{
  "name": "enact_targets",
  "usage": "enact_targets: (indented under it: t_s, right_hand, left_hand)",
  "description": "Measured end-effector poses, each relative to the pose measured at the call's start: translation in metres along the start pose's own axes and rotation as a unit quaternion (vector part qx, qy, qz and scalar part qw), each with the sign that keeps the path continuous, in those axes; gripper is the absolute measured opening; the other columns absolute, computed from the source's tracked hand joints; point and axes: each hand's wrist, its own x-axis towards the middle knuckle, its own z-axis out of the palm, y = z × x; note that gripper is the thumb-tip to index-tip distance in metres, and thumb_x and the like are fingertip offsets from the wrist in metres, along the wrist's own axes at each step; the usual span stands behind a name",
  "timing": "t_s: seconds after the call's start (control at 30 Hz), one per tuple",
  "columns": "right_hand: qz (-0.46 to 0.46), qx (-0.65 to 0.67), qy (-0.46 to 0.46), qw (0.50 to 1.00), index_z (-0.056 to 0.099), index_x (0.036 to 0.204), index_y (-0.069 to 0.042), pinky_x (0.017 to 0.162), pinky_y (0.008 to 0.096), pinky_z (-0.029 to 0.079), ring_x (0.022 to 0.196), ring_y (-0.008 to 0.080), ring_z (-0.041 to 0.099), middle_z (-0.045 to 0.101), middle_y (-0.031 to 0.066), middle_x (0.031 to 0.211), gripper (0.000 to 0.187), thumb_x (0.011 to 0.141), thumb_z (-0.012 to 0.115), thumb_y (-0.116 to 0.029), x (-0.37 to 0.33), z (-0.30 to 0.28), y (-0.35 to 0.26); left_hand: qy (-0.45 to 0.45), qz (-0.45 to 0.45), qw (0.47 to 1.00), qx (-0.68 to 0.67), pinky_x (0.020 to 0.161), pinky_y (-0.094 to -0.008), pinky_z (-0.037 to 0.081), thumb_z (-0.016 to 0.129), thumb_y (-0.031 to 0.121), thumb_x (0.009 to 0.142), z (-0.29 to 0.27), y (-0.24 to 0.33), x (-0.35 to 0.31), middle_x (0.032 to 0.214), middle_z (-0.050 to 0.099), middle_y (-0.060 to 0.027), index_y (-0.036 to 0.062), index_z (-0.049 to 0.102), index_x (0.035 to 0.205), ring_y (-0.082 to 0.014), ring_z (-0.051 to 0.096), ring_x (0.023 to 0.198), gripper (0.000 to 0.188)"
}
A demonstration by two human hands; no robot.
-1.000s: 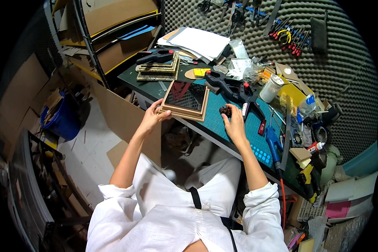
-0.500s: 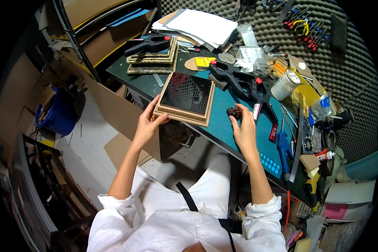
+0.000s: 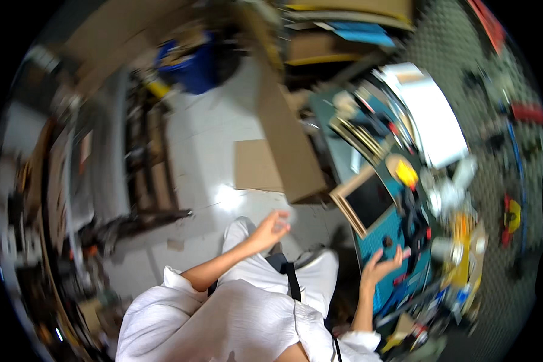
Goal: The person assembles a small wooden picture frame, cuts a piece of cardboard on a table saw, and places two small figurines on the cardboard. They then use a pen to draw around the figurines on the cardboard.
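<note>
The left hand (image 3: 273, 230) hovers over the floor, fingers loosely parted around nothing visible (blur hides finer detail). Toward its two o'clock, the frame (image 3: 341, 196) lies on the bench — wooden, probably stiff and fairly light; its dark panel (image 3: 368, 202) looks slick, perhaps fragile, so the rims at eight and two o'clock seem the safest hold. The right hand (image 3: 380, 266) is spread, apparently empty — a dark lump (image 3: 387, 242) sits just beyond, at twelve o'clock.

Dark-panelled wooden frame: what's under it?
Teal cutting mat shows beside the dark-panelled wooden frame; whatever lies directly beneath is covered by the frame and cannot be seen.
</note>
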Motion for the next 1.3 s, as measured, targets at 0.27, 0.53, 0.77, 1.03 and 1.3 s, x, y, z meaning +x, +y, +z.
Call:
enact_targets:
  t_s: [0.27,0.53,0.77,1.03,1.3]
  right_hand:
    - [-0.086,0.220,-0.137,0.962,0.039,0.128,0.006,0.102,0.0436,0.033,0.113,0.0333,0.045,0.044,0.0205,0.124,0.041,0.092,0.054,-0.006,0.039,0.012,-0.239]
    - [-0.285,0.355,-0.361,0.814,0.047,0.121,0.003,0.093,0.0356,0.042,0.100,0.0236,0.053,0.050,0.0135,0.111,0.037,0.086,0.057,0.003,-0.012,0.083,-0.523]
    - [-0.393,0.335,-0.482,0.708,0.048,0.115,0.002,0.087,0.0391,0.046,0.095,0.0279,0.055,0.051,0.0168,0.109,0.036,0.082,0.062,0.005,-0.085,0.149,-0.649]
    - [-0.400,0.353,-0.558,0.636,0.050,0.113,0.000,0.081,0.0374,0.049,0.089,0.0250,0.058,0.054,0.0154,0.109,0.033,0.083,0.063,0.000,-0.150,0.222,-0.756]
    - [-0.377,0.345,-0.636,0.578,0.056,0.110,0.001,0.075,0.0346,0.051,0.084,0.0234,0.061,0.060,0.0161,0.098,0.026,0.086,0.063,-0.004,-0.202,0.285,-0.836]
  left_hand:
    - [0.168,-0.139,0.975,-0.033,0.080,-0.0328,0.052,0.061,0.017,0.091,-0.121,0.002,-0.202,0.098,0.068,-0.0111,0.0018,0.059,0.111,-0.0218,0.067,0.090,0.025]
    - [0.434,-0.152,0.882,-0.103,0.073,-0.0338,0.050,0.056,0.011,0.089,-0.216,-0.047,-0.322,0.088,0.068,-0.0094,0.0033,0.060,0.109,-0.0207,0.065,0.081,0.021]
    - [0.623,-0.208,0.746,-0.111,0.067,-0.0343,0.048,0.051,0.011,0.091,-0.288,-0.057,-0.390,0.078,0.065,-0.0111,0.0028,0.059,0.095,-0.0223,0.061,0.069,0.012]
    - [0.679,-0.230,0.689,-0.108,0.059,-0.0286,0.043,0.053,0.012,0.092,-0.353,-0.101,-0.434,0.070,0.058,-0.0042,0.0051,0.061,0.100,-0.0124,0.050,0.061,0.013]
    - [0.719,-0.176,0.665,-0.101,0.059,-0.0280,0.044,0.057,0.017,0.093,-0.496,-0.109,-0.476,0.071,0.059,-0.0036,0.0036,0.061,0.097,-0.0110,0.052,0.062,0.015]
